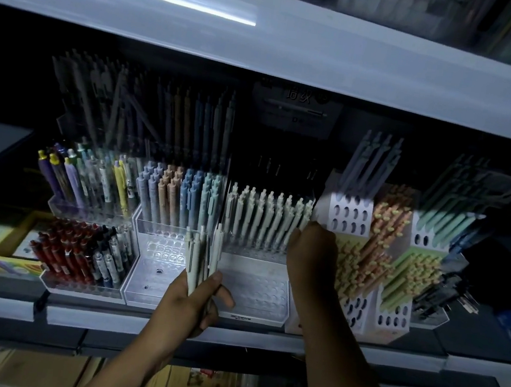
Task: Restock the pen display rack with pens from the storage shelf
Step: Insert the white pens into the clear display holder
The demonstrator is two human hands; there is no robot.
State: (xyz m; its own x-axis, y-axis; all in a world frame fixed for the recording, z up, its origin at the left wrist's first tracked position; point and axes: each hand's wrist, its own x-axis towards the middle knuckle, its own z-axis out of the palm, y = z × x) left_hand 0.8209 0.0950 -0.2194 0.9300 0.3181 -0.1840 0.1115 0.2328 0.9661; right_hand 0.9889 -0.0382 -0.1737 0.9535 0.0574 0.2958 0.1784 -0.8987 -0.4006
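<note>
A long shelf (229,332) carries rows of pen holders under an overhanging upper board (266,48). At the middle of its front edge stands the clear display rack (254,287): the lower tiers show bare holes and the back tier holds a row of pale pens (264,214). Left of it, a second clear rack (158,255) holds pastel pens at the back. Toward the right end, a white holder of orange pens (369,257) leans forward. The right hand (311,252) reaches to the right end of the pale row, back to the camera; its grip cannot be made out. The left hand (191,301) grips a bundle of pale pens (201,251) upright before the rack's left corner.
</note>
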